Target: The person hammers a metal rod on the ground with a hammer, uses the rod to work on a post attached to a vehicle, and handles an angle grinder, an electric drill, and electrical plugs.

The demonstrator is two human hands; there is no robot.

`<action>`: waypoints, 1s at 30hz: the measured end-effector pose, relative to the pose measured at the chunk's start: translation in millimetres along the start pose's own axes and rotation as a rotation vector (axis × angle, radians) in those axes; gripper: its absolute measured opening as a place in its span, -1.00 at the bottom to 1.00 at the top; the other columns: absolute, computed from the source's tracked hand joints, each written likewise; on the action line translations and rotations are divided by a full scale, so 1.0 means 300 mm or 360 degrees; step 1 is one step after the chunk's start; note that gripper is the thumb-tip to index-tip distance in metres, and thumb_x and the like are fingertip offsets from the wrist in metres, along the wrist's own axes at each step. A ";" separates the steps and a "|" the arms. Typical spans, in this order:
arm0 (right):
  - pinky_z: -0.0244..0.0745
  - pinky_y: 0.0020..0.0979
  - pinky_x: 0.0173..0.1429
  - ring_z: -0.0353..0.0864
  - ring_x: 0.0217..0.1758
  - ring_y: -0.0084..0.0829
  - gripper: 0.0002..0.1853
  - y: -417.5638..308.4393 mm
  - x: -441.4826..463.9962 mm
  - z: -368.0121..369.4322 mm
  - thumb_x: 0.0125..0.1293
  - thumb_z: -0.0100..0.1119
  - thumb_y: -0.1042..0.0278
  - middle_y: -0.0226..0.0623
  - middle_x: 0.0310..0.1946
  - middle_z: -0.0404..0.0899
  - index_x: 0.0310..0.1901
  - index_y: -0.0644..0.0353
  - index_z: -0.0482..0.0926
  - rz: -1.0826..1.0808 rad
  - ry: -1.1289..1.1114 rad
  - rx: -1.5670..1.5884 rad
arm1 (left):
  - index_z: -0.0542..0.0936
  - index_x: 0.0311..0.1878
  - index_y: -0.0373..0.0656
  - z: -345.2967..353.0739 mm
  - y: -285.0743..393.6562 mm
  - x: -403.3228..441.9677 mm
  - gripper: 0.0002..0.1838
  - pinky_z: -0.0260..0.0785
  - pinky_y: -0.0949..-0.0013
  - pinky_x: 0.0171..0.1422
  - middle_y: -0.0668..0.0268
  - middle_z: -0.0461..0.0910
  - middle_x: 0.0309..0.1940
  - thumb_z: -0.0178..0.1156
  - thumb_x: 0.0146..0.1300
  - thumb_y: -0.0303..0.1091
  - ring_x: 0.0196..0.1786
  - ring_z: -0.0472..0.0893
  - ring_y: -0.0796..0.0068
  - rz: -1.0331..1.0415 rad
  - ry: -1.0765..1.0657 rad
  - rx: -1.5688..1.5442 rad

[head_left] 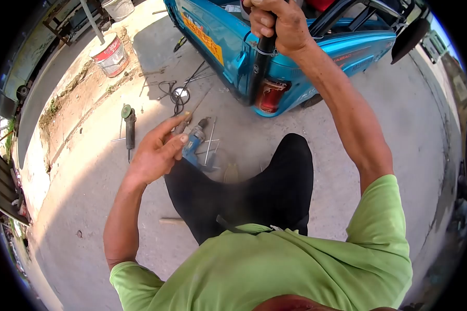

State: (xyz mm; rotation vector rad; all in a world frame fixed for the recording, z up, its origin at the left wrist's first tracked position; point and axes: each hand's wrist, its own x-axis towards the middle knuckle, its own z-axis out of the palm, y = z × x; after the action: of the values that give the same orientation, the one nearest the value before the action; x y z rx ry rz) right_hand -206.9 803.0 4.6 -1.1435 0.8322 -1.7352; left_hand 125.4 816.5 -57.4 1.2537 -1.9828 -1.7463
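My right hand (285, 26) is wrapped round a black tube (261, 70) that stands at the rear corner of a blue vehicle (296, 78). Below that grip is a red tail light (271, 97). My left hand (158, 150) hangs in the air above my left knee, index finger stretched out and thumb apart. No held thing can be made out in it. Just beyond its fingers, a blue power drill (193, 142) lies on the concrete, partly hidden by the hand and my leg. Thin metal rods (210, 140) lie beside the drill.
An angle grinder (129, 129) lies on the ground to the left. A black cable (179, 101) is coiled farther forward. A paint bucket (109, 54) with a pole stands at the upper left, near another pale bucket (118, 8). A wooden stick (171, 221) lies by my left leg.
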 end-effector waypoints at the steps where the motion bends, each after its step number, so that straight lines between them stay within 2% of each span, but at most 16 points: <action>1: 0.22 -0.48 -0.60 0.29 -0.72 -0.58 -0.86 -0.002 -0.005 0.009 0.35 0.23 0.29 -0.53 -0.70 0.31 -0.25 0.17 0.58 0.0024 0.0038 0.0052 | 0.43 0.47 -0.11 0.003 -0.086 0.016 -0.48 0.06 0.52 -0.66 0.42 0.41 -0.57 0.20 0.49 -0.29 -0.70 0.27 0.69 0.0018 0.0067 -0.0070; 5: 0.24 -0.49 -0.54 0.26 -0.72 -0.60 -0.82 0.007 0.012 -0.023 0.38 0.18 0.24 -0.59 -0.71 0.25 -0.26 0.18 0.57 -0.0028 -0.0128 -0.0048 | 0.38 0.49 -0.16 0.136 -0.482 0.241 -0.42 0.22 0.50 -0.60 0.38 0.50 -0.50 0.22 0.46 -0.28 -0.66 0.36 0.64 -0.0256 0.0060 -0.0202; 8: 0.27 -0.48 -0.53 0.28 -0.71 -0.61 -0.76 0.022 0.017 -0.030 0.43 0.12 0.18 -0.62 -0.72 0.23 -0.21 0.20 0.59 -0.0179 -0.0125 -0.0093 | 0.43 0.40 -0.21 0.345 -0.799 0.449 -0.49 0.26 0.42 -0.61 0.35 0.51 -0.49 0.20 0.45 -0.28 -0.62 0.42 0.59 -0.0473 0.0004 -0.0462; 9: 0.29 -0.47 -0.52 0.29 -0.71 -0.61 -0.74 0.023 0.023 -0.045 0.45 0.09 0.17 -0.63 -0.72 0.23 -0.17 0.20 0.61 -0.0253 -0.0104 -0.0170 | 0.45 0.37 -0.22 0.453 -0.992 0.539 -0.52 0.25 0.42 -0.62 0.35 0.51 -0.48 0.18 0.46 -0.27 -0.62 0.43 0.59 -0.0506 -0.0023 -0.0459; 10: 0.26 -0.51 -0.41 0.27 -0.63 -0.68 -0.72 0.022 0.044 -0.082 0.47 0.11 0.18 -0.66 -0.67 0.24 -0.08 0.23 0.62 -0.0157 -0.0439 -0.0034 | 0.46 0.35 -0.22 0.565 -1.180 0.625 -0.55 0.24 0.42 -0.62 0.35 0.51 -0.48 0.16 0.47 -0.26 -0.62 0.43 0.60 -0.0519 -0.0053 -0.0451; 11: 0.24 -0.54 -0.30 0.24 -0.55 -0.74 -0.69 0.015 0.072 -0.121 0.48 0.12 0.19 -0.68 -0.62 0.25 0.01 0.26 0.64 -0.0077 -0.0770 0.0101 | 0.52 0.25 -0.23 0.669 -1.313 0.679 -0.60 0.34 0.34 -0.55 0.28 0.56 -0.45 0.18 0.45 -0.23 -0.56 0.52 0.48 -0.0535 -0.0080 -0.0216; 12: 0.21 -0.56 -0.26 0.22 -0.53 -0.74 -0.69 0.007 0.077 -0.149 0.48 0.10 0.18 -0.71 -0.61 0.23 0.02 0.25 0.63 -0.0016 -0.0763 0.0091 | 0.55 0.17 -0.23 0.721 -1.366 0.673 -0.63 0.41 0.27 -0.46 0.22 0.60 -0.41 0.19 0.43 -0.21 -0.48 0.58 0.37 -0.0461 -0.0078 -0.0002; 14: 0.17 -0.57 -0.23 0.20 -0.53 -0.76 -0.69 -0.007 0.080 -0.136 0.49 0.07 0.11 -0.74 -0.61 0.21 -0.04 0.19 0.62 0.0000 -0.0724 -0.0028 | 0.61 0.04 -0.24 0.804 -1.434 0.630 -0.66 0.52 0.14 -0.26 0.09 0.67 -0.30 0.23 0.38 -0.17 -0.31 0.67 0.16 -0.0226 -0.0002 0.0409; 16: 0.17 -0.59 -0.24 0.19 -0.56 -0.78 -0.68 -0.014 0.061 -0.125 0.51 0.08 0.00 -0.76 -0.63 0.21 -0.18 0.09 0.61 -0.0059 -0.0614 -0.0219 | 0.66 -0.06 -0.23 0.818 -1.450 0.588 -0.67 0.51 0.04 0.16 -0.06 0.69 -0.06 0.26 0.30 -0.16 0.06 0.66 -0.10 -0.0325 -0.0112 0.0552; 18: 0.16 -0.60 -0.25 0.18 -0.59 -0.78 -0.63 -0.013 0.073 -0.132 0.49 0.08 -0.13 -0.76 -0.65 0.19 -0.31 -0.01 0.51 0.0009 -0.0687 -0.0164 | 0.66 -0.01 -0.21 0.803 -1.487 0.572 -0.68 0.52 0.03 0.16 -0.07 0.69 -0.03 0.23 0.31 -0.18 0.07 0.66 -0.10 -0.0416 -0.0314 0.0663; 21: 0.22 -0.57 -0.36 0.20 -0.67 -0.74 -0.62 -0.003 0.063 -0.113 0.50 0.05 -0.12 -0.71 -0.70 0.19 -0.35 -0.01 0.44 -0.0088 -0.0597 -0.0124 | 0.67 0.06 -0.17 0.792 -1.520 0.560 -0.65 0.50 -0.02 0.24 -0.06 0.67 0.07 0.19 0.31 -0.19 0.14 0.65 -0.10 -0.0475 -0.0513 0.0800; 22: 0.26 -0.53 -0.45 0.26 -0.69 -0.67 -0.69 0.029 0.042 -0.063 0.49 0.06 0.03 -0.67 -0.71 0.21 -0.23 0.11 0.53 -0.0170 -0.0490 0.0020 | 0.66 0.09 -0.16 0.791 -1.526 0.545 -0.63 0.48 -0.04 0.28 -0.05 0.66 0.12 0.17 0.31 -0.19 0.18 0.64 -0.10 -0.0487 -0.0563 0.0841; 24: 0.30 -0.50 -0.54 0.30 -0.72 -0.62 -0.72 0.062 0.017 -0.015 0.49 0.07 0.18 -0.62 -0.72 0.25 -0.10 0.23 0.63 -0.0278 -0.0397 0.0153 | 0.68 0.03 -0.18 0.786 -1.520 0.522 -0.66 0.51 0.01 0.23 -0.05 0.68 0.06 0.21 0.29 -0.21 0.15 0.65 -0.09 -0.0480 -0.0564 0.0860; 25: 0.30 -0.51 -0.55 0.30 -0.72 -0.62 -0.72 0.072 0.012 -0.001 0.49 0.07 0.19 -0.61 -0.72 0.26 -0.09 0.24 0.63 -0.0307 -0.0413 0.0146 | 0.68 0.01 -0.19 0.771 -1.512 0.515 -0.68 0.52 0.04 0.20 -0.06 0.68 0.03 0.23 0.28 -0.21 0.14 0.65 -0.09 -0.0479 -0.0551 0.0876; 27: 0.28 -0.54 -0.52 0.28 -0.71 -0.65 -0.73 0.074 0.016 -0.001 0.50 0.05 0.14 -0.63 -0.71 0.26 -0.13 0.19 0.59 -0.0294 -0.0448 0.0053 | 0.68 0.03 -0.19 0.739 -1.451 0.502 -0.66 0.51 0.04 0.22 -0.07 0.68 0.06 0.22 0.28 -0.22 0.15 0.65 -0.08 -0.0563 -0.0557 0.0869; 30: 0.23 -0.58 -0.41 0.22 -0.67 -0.72 -0.66 0.016 0.050 -0.102 0.52 0.02 -0.05 -0.68 -0.69 0.22 -0.29 0.03 0.47 -0.0181 -0.0521 -0.0194 | 0.69 0.06 -0.24 0.724 -1.450 0.542 -0.59 0.50 0.03 0.24 -0.14 0.65 0.09 0.21 0.27 -0.16 0.17 0.64 -0.13 -0.0566 -0.0504 0.0950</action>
State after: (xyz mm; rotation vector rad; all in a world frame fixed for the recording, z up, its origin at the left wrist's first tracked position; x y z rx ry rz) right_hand -236.9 789.3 -5.2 -1.5337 0.6881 -1.5454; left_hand 77.9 885.5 -563.3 1.6765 -2.7480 -1.6278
